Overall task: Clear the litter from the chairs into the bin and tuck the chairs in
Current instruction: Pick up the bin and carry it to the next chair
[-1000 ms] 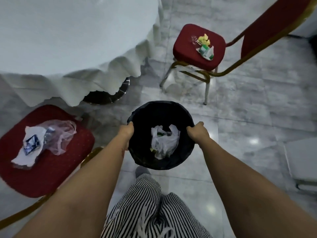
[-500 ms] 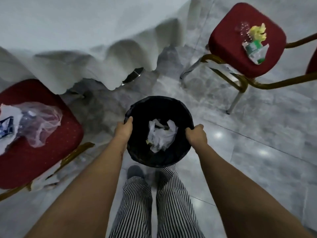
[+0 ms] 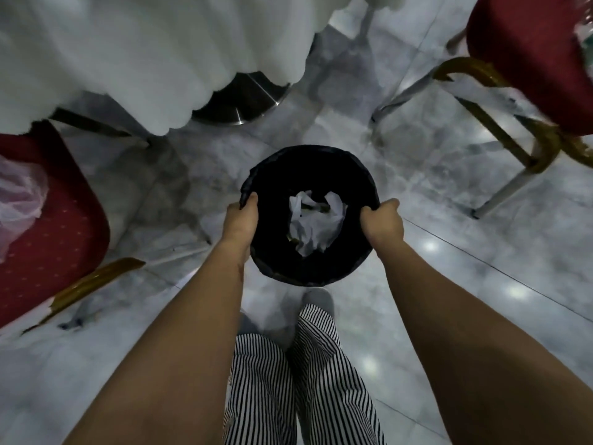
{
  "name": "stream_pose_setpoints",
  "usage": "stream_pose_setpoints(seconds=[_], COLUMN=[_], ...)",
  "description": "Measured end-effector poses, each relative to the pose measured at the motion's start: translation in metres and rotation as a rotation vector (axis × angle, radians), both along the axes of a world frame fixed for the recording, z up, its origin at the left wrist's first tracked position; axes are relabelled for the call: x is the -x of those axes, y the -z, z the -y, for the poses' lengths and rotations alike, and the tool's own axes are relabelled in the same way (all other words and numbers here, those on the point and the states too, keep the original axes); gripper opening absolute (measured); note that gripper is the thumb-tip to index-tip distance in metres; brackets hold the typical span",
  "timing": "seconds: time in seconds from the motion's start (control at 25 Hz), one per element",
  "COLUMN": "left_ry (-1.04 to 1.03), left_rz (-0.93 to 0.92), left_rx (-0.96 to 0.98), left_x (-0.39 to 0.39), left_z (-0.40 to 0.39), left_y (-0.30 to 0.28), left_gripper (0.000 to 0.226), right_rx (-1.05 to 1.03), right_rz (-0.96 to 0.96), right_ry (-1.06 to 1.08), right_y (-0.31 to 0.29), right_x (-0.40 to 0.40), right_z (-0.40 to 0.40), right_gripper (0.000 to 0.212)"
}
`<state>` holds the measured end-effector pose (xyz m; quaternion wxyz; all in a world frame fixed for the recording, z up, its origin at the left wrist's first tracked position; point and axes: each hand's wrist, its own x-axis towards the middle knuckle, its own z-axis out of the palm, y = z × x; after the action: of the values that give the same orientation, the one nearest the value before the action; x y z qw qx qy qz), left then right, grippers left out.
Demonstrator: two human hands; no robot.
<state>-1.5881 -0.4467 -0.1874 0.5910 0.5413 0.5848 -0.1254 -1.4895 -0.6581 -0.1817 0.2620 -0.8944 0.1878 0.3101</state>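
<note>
A round black bin [image 3: 276,175] lined with a dark bag sits in front of me, with crumpled white litter [image 3: 314,224] inside. My left hand [image 3: 239,220] grips its left rim and my right hand [image 3: 382,221] grips its right rim. A red chair [image 3: 54,232] at the left carries a pinkish plastic bag [image 3: 19,197], partly cut off by the frame edge. Another red chair [image 3: 526,46] at the upper right shows a scrap of litter [image 3: 585,36] at the very edge.
A table draped in a white cloth [image 3: 144,43] fills the upper left, with its metal base [image 3: 237,97] showing beneath. Gold chair legs [image 3: 500,123] stand on the grey marble floor [image 3: 449,268]. My striped trousers [image 3: 298,380] are below.
The view has dropped lower and closer to the floor with the bin between both hands. The table cloth and both chairs have slid outward and up in the frame.
</note>
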Motion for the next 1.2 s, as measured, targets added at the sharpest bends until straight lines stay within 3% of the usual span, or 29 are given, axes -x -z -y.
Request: stream_pose_setpoints(seconds=[0.28,0.6,0.92,1.2], left_ry=[-0.037,-0.075,-0.032,0.027], left_rz=[-0.006,0.000,0.084,0.099], left_rx=[-0.016,-0.009,0.127,0.137], left_x=[-0.029,-0.047,-0.033,-0.030], left_z=[-0.005,-0.001,-0.005,-0.005], left_y=[0.062,0.095,0.125,0.117], left_gripper=[0.061,0.062,0.062,0.061], right_rx=[-0.006,-0.031,-0.175,-0.214], right_rz=[0.041,0.044,-0.024,-0.047], right_ry=[-0.034,-0.070,-0.076,-0.110], right_y=[0.060,0.088,0.111,0.105], right_x=[-0.034,-0.064,-0.070,-0.057], right_z=[-0.009,-0.016,-0.015,-0.024], right_gripper=[0.036,0.041,0.052,0.060])
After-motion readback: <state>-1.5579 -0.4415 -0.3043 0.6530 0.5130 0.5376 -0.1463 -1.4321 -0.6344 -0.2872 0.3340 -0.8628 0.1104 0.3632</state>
